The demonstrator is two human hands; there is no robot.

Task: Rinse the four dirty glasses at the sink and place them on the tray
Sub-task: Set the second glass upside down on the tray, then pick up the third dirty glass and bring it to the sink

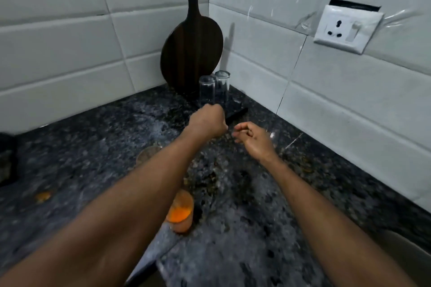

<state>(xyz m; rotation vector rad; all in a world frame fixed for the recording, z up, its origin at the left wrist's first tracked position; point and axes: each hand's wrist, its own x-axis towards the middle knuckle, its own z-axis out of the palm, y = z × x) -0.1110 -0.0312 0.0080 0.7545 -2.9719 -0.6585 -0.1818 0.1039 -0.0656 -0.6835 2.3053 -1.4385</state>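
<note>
Left hand [206, 121] grips the glass [207, 88] low, at the tray [238, 111]. Right hand [254, 140] loose, empty. Glass is light, stiff, fragile and probably slick, so grasp mid-wall.

At mid-frame my left hand [207, 121] gripped the lower end of the front clear glass [207, 88], hemmed in behind by the second clear glass [222, 84] just beside it on the tray [238, 113] and by the dark board [191, 53] leaning in the tiled corner. My right hand [254, 140] hung loosely curled over bare counter [314, 170] at centre right, with room open toward the wall. Lower down, the orange-stained glass [180, 212] and a blurred glass [148, 154] stood close under my left forearm, in the way of any low path.
</note>
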